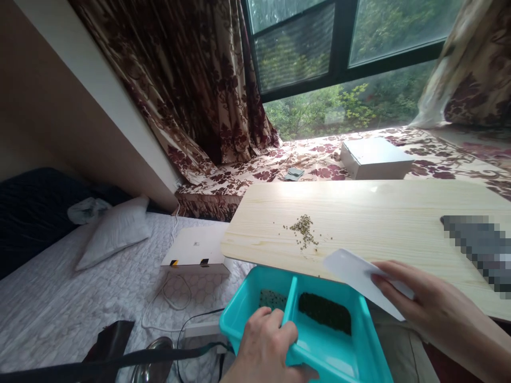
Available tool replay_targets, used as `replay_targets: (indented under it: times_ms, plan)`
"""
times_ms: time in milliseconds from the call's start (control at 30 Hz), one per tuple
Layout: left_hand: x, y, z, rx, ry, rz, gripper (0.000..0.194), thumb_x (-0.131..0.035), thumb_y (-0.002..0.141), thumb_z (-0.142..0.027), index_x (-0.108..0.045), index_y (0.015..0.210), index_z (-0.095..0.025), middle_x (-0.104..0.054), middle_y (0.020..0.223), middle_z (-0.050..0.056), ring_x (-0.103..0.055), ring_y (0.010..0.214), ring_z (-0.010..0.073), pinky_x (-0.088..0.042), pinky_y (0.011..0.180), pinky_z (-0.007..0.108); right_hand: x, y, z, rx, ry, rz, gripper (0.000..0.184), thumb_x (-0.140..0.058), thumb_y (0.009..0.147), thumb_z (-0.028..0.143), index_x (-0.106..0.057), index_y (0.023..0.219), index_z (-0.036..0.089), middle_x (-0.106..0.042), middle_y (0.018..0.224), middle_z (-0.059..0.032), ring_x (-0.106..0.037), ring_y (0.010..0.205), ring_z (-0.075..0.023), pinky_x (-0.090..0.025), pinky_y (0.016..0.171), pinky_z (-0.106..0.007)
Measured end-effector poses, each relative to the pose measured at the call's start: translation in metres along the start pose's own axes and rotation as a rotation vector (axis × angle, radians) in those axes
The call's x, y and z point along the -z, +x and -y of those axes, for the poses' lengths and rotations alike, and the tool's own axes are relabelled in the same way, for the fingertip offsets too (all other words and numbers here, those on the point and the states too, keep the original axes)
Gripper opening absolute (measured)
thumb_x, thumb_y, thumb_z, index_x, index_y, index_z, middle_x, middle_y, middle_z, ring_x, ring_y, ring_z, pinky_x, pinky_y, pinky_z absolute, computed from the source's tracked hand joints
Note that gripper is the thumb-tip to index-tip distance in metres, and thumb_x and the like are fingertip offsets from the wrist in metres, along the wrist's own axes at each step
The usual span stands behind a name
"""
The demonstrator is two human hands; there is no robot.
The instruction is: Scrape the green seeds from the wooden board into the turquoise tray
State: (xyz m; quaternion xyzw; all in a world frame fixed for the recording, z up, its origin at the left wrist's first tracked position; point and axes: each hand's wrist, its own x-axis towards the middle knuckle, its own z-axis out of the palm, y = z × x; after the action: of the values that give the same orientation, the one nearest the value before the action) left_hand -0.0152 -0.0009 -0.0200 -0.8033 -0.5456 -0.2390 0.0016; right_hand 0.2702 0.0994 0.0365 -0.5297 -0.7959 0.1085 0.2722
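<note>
- Turquoise plastic two-compartment bin (327,351) lies right at the fingers of the left hand (267,340), beside the near edge of the table (379,213). I read it as light and stiff, with smooth walls that could slip; the near wall by the divider looks the best hold.
- From my remote view, the left fingers are curled over that near part of the bin, gripping it.
- On the right, I see the right hand (403,292) pinching a thin white sheet (355,268) between thumb and fingers; whether its free end touches the table I cannot tell.
- I expect the sheet to be light and bendy, so a flat pinch well back from the free end suits it.
- Beyond the sheet, left of the right fingers, small greenish seeds (304,227) lie loosely piled on the table, with strays around. I judge them hard, light and quick to roll.
- Just ahead of the left fingers, a sparse speckled layer (273,299) covers part of the left compartment; to their right, a dense dark-green heap (325,312) lies in the other.
</note>
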Motion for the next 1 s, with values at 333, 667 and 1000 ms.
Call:
replay_targets:
  times_ms: [333,667,1000]
  plan:
    - [-0.061,0.005,-0.008,-0.118,0.244,-0.037,0.048,-0.078,0.078,-0.058,-0.052,0.057,-0.024,-0.050,0.057,-0.002,-0.050,0.052,0.0179,-0.030,0.049,0.031,-0.015,-0.020,-0.021,-0.184,0.153,-0.142,0.025,-0.050,0.091,0.040,-0.073,0.097,0.030,-0.081,0.084,-0.0039,-0.077,0.074,-0.0279,-0.057,0.061,-0.033]
    - [-0.034,-0.004,0.014,-0.130,0.119,0.039,0.053,-0.071,0.075,-0.075,-0.056,0.066,-0.024,-0.057,0.065,0.000,-0.057,0.059,0.0181,-0.037,0.053,0.031,-0.020,0.016,0.007,-0.083,0.031,0.092,0.031,-0.044,0.092,0.033,-0.074,0.096,0.027,-0.081,0.092,-0.0072,-0.076,0.077,-0.0259,-0.054,0.061,-0.032]
    - [-0.057,-0.014,0.020,-0.027,0.075,-0.051,0.072,-0.073,0.041,-0.092,-0.052,0.058,-0.025,-0.049,0.061,0.000,-0.052,0.059,0.0207,-0.045,0.058,0.034,-0.007,0.014,0.005,-0.013,0.106,0.233,0.029,-0.046,0.095,0.037,-0.073,0.089,0.027,-0.079,0.087,-0.0053,-0.073,0.072,-0.0215,-0.053,0.062,-0.030]
